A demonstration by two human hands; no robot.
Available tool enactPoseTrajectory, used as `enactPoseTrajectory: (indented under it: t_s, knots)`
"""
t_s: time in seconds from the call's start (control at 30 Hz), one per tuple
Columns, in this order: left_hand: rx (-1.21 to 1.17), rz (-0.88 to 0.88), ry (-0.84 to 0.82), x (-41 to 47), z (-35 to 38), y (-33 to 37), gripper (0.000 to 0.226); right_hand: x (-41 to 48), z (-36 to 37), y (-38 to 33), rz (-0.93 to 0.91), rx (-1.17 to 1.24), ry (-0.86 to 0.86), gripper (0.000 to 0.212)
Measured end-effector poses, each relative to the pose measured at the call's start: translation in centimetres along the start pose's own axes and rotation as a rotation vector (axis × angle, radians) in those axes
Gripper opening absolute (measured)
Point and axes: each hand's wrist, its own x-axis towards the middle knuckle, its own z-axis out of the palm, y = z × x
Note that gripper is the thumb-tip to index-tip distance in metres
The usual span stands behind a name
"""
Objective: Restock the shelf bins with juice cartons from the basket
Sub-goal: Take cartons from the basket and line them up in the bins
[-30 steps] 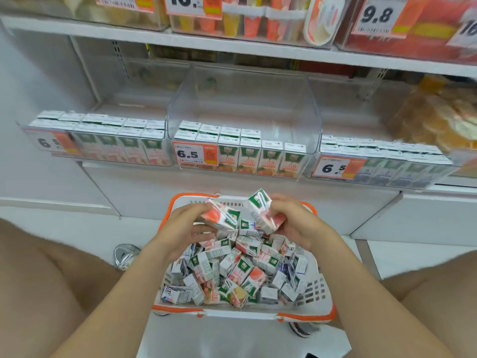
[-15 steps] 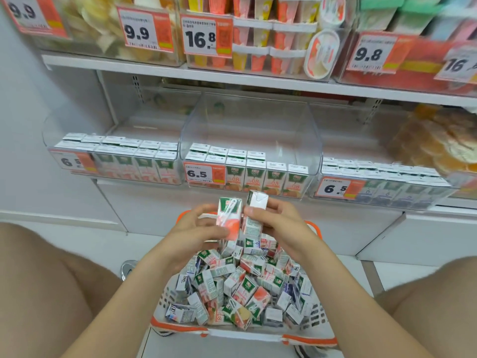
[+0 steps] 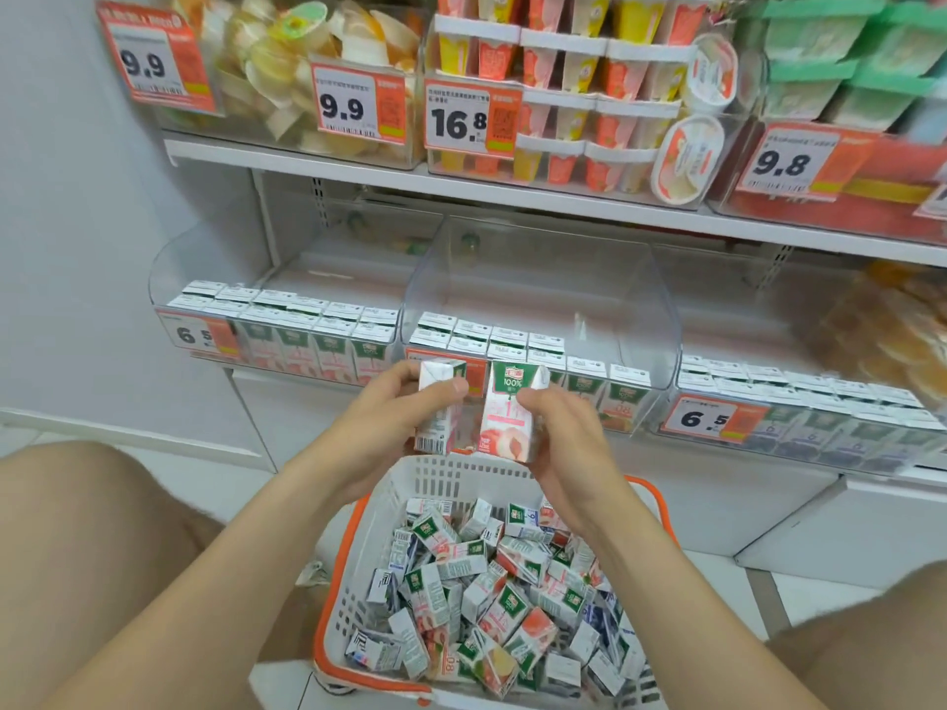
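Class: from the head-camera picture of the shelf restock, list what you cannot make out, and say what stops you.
All in the head view.
1. Middle bin's price tag: mostly covered by the left-hand carton.
2. That carton's front: turned away; only a barcoded side shows.
3. Right-hand carton: small print too small to read.
4. Right bin's cartons: labels blurred.
5. Far-right price tag: cut off by the right edge.

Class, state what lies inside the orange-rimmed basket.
A jumbled pile of small juice cartons lies in the basket; its floor and any cartons underneath are hidden by the pile.
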Motion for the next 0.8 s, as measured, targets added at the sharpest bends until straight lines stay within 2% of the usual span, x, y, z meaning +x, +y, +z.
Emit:
enactPoseTrajectory:
  t_s: [0.13, 0.23, 0.3, 0.4, 0.6, 0.7, 0.8]
  knots:
    - [0.175, 0.033, -0.007, 1.2, -2.6, 2.4, 0.028, 0.8, 1.7, -0.5, -0.162, -0.273, 0.032, 0.017]
    - [0.305, 0.115, 0.023, 1.8, -4.3, 4.7, 0.035, 1.2, 4.2, -1.3, -0.290, -0.384, -0.034, 0.012]
    - [0.406, 0.193, 0.058, 2.1, -5.5, 6.3, 0.038, 2.1, 6.1, -1.8, -0.344, -0.395, -0.072, 0.026]
    - [0.596, 0.331, 0.184, 3.2, -8.5, 8.6, 0.019, 4.0, 9.0, -2.3, -0.478, -0.426, -0.087, 0.037]
    - [0.940, 0.591, 0.429, 7.6, -18.2, 10.2, 0.041, 9.9, 15.3, -3.6, -0.661, -0.561, -0.020, 0.037]
    - [1.036, 0.558, 0.540, 10.3, -22.4, 9.5, 0.048, 14.0, 18.4, -3.0, -0.647, -0.653, -0.016, 0.036]
    - [1.169, 0.461, 0.495, 12.2, -25.4, 8.5, 0.062, 17.8, 20.9, -1.7, -0.615, -0.738, -0.037, 0.034]
